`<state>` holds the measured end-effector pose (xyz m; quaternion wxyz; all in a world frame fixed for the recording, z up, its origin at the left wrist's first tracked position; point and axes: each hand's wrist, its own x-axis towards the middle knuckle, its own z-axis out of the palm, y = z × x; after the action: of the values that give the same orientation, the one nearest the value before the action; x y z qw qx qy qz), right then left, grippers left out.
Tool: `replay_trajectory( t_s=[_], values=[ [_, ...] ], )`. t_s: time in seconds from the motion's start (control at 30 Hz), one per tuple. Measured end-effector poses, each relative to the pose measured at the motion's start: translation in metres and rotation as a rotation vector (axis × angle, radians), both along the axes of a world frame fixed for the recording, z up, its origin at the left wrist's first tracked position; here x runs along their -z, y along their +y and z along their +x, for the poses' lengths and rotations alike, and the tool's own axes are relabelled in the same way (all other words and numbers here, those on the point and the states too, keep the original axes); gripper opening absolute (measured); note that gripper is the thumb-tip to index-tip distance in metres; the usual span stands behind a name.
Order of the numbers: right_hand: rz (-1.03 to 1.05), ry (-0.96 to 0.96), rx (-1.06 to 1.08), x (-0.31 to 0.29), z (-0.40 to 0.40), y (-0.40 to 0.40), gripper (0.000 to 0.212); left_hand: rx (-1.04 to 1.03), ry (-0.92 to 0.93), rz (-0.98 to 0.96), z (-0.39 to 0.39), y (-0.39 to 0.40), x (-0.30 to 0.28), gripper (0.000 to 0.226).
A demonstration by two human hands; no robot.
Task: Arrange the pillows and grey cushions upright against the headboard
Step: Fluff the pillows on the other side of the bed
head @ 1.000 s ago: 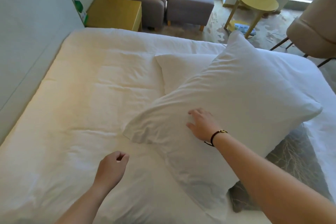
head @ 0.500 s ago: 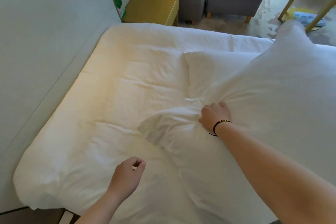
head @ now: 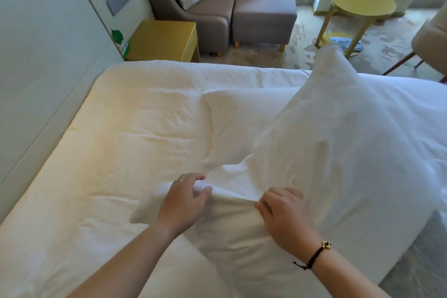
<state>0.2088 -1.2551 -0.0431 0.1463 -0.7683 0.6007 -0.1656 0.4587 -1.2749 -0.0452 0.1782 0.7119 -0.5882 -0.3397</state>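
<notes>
A large white pillow (head: pixel 343 157) lies tilted across the right half of the white bed (head: pixel 121 133). Both hands grip its near left end. My left hand (head: pixel 183 201) pinches the loose corner flap of the pillowcase. My right hand (head: pixel 283 210), with a dark bracelet at the wrist, clutches the bunched edge just to the right. A second white pillow (head: pixel 237 113) lies flat behind, partly covered by the first. A grey patterned cushion (head: pixel 425 256) peeks out under the big pillow at the lower right. The pale headboard panel (head: pixel 36 60) runs along the left.
A yellow nightstand (head: pixel 164 38) stands beyond the bed's far left corner. Behind it are a grey armchair (head: pixel 205 14) with a patterned cushion and a grey ottoman (head: pixel 263 19). A yellow round side table (head: pixel 362 5) and a beige chair (head: pixel 433 38) stand at the right.
My left hand went from hovering closed over the sheet to gripping the pillow's corner. My right hand slid along the pillow's edge toward me. The view shifted right.
</notes>
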Motion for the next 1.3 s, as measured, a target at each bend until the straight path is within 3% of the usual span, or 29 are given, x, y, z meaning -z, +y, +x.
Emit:
replay_trajectory(
  t_s=[0.13, 0.23, 0.3, 0.43, 0.6, 0.67, 0.83, 1.0, 1.1, 1.17, 1.3],
  values=[
    [-0.027, -0.022, -0.048, -0.031, -0.036, 0.042, 0.025, 0.314, -0.310, 0.154, -0.036, -0.009, -0.007, 0.077],
    [0.002, 0.033, -0.118, -0.043, -0.054, 0.055, 0.024, 0.407, -0.370, 0.228, -0.058, -0.002, -0.013, 0.083],
    [0.075, 0.096, -0.193, -0.047, -0.063, 0.055, 0.024, 0.428, -0.393, 0.252, -0.062, 0.000, -0.017, 0.078],
    [0.237, 0.260, -0.350, -0.052, -0.060, 0.030, 0.032, 0.454, -0.369, 0.348, -0.051, 0.008, -0.019, 0.046],
    [0.233, 0.349, -0.372, -0.044, -0.034, -0.015, 0.021, 0.441, -0.332, 0.343, -0.029, 0.030, -0.012, 0.044],
    [0.144, 0.368, -0.402, -0.038, -0.025, -0.031, 0.018, 0.404, -0.283, 0.300, -0.025, 0.042, -0.012, 0.044],
    [0.053, 0.402, -0.534, -0.037, -0.016, -0.091, 0.082, 0.328, -0.140, 0.191, -0.022, 0.067, -0.024, 0.045],
    [0.171, 0.550, -0.629, -0.038, -0.014, -0.127, 0.114, 0.298, 0.034, 0.165, -0.021, 0.075, -0.046, 0.046],
    [0.308, 0.683, -0.665, -0.038, -0.012, -0.128, 0.102, 0.257, 0.198, 0.192, -0.018, 0.078, -0.052, 0.040],
    [0.387, 0.710, -0.664, -0.039, -0.014, -0.126, 0.078, 0.221, 0.248, 0.216, -0.016, 0.081, -0.053, 0.038],
    [0.333, 0.653, -0.653, -0.037, -0.021, -0.121, 0.046, 0.130, 0.198, 0.181, -0.013, 0.083, -0.044, 0.041]
  ],
)
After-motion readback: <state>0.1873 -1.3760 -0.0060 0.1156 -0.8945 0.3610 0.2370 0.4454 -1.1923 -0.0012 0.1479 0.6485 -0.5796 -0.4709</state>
